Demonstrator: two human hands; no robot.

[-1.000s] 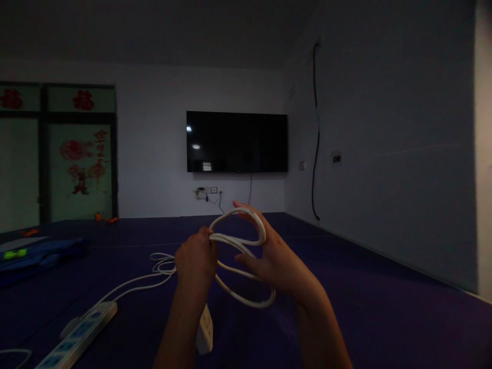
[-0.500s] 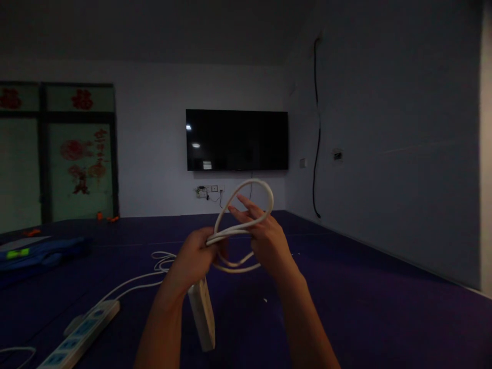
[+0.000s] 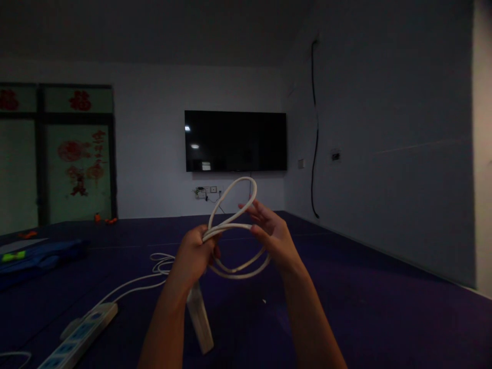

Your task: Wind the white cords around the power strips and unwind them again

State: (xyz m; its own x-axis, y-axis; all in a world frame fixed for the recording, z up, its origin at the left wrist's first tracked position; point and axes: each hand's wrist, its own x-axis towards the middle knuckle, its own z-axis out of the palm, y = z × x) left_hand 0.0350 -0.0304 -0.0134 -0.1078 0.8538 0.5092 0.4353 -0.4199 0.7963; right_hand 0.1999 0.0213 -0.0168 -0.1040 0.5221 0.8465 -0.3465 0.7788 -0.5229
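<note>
Left hand, lower centre of the frame, is clamped on a gathered white cord, whose loops spread towards the right hand; there the thumb and fingers stand apart at the loops' right side. Below the left wrist, a white block tilts downward. Writing: the red character 福 is legible on the upper-left glazing; smaller red lettering on the door beneath is too dim to read with certainty. Compared with half a second earlier, the upper loop is narrower and has shifted left, and the right hand's fingers, formerly inside it, now lie at its right edge. Surface: dark purple, bearing a white power strip with blue socket faces at lower left and a blue cloth at the left edge. Room: dim, with a black screen on the far wall, upper centre, and a black cable down the right-hand wall.
</note>
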